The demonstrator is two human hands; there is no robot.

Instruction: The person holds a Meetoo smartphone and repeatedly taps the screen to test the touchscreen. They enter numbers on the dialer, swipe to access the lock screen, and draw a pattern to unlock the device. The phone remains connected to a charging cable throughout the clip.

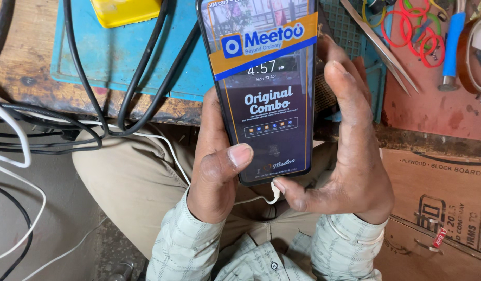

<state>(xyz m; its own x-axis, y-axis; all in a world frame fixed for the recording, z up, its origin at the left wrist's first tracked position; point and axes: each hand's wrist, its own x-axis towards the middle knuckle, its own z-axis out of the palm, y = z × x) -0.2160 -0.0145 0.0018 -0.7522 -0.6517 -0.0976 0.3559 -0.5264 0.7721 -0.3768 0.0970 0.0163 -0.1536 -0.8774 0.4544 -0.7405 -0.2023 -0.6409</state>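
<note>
Phone [264,88] sits upright between my two hands above my lap, in front of the tabletop [146,106] edge. Left hand [217,171] wraps its lower left side, thumb pressed on the glass. Right hand [349,156] cups the right edge, its thumb at the white cable plug [274,193] in the bottom port. Done so far, I judge: cable seated, screen lit, protective film with printed banner still on. Left: the film, apparently. Containers: only a yellow box [125,10] on the blue mat [115,57]; contents hidden.
</note>
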